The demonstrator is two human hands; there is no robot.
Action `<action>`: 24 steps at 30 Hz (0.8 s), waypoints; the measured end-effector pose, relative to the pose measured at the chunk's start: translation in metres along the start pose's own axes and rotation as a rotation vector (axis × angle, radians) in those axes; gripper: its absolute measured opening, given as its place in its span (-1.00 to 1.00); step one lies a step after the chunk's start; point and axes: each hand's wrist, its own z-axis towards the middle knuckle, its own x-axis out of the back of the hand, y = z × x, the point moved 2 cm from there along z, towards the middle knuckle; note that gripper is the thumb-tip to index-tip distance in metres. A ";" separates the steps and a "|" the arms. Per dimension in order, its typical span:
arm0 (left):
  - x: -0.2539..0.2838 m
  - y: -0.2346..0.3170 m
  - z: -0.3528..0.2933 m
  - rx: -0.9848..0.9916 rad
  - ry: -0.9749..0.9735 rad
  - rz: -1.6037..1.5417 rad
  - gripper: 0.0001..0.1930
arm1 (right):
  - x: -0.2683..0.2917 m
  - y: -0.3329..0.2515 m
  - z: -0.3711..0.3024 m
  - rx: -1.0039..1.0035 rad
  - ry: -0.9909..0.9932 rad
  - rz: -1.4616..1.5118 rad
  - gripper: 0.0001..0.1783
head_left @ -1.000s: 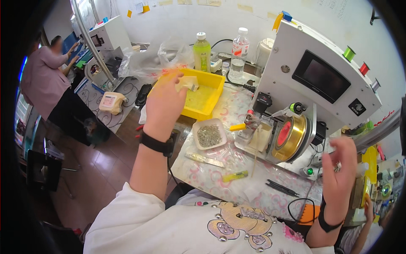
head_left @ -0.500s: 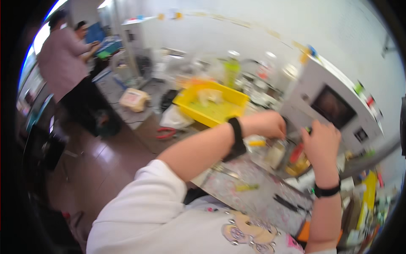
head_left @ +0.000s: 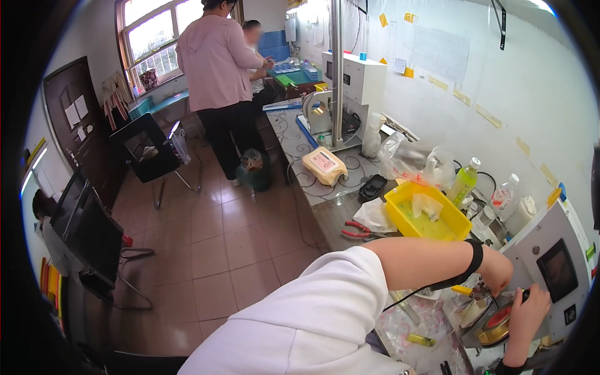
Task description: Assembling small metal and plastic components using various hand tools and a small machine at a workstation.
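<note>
My left hand (head_left: 495,272) reaches across to the white machine at the right, fingers closed in a pinch; what they hold is hidden. Close beside it, my right hand (head_left: 530,317) is closed around a small black-ended piece (head_left: 525,294) near its thumb; its kind is hard to make out. Below the hands sits a round gold-coloured part with a red ring (head_left: 498,317). The white machine (head_left: 528,247), with a dark screen, stands just behind them. Black bands circle both wrists, and a dark cord runs by the left one.
A yellow tray (head_left: 400,215) holds a pale wrap. Red-handled pliers (head_left: 356,229), a beige pack (head_left: 325,165) and bottles (head_left: 464,181) stand or lie along the bench. A yellow-green tube (head_left: 420,340) lies near me. Two people are at the far end; another sits left near black chairs.
The view has swung left and sharpened, putting my hands lower and farther right in the picture. Both hands stay close together at the machine.
</note>
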 end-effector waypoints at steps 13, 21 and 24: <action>0.010 0.028 -0.019 -0.008 0.049 0.369 -0.81 | 0.006 -0.005 -0.002 0.061 0.105 0.029 -0.73; 0.005 0.007 -0.014 -0.151 0.120 0.104 -0.80 | 0.013 0.000 0.001 -0.035 -0.018 0.103 -0.76; 0.006 0.009 -0.019 -0.143 0.142 -0.040 -0.79 | 0.014 -0.004 0.001 0.002 0.004 0.134 -0.79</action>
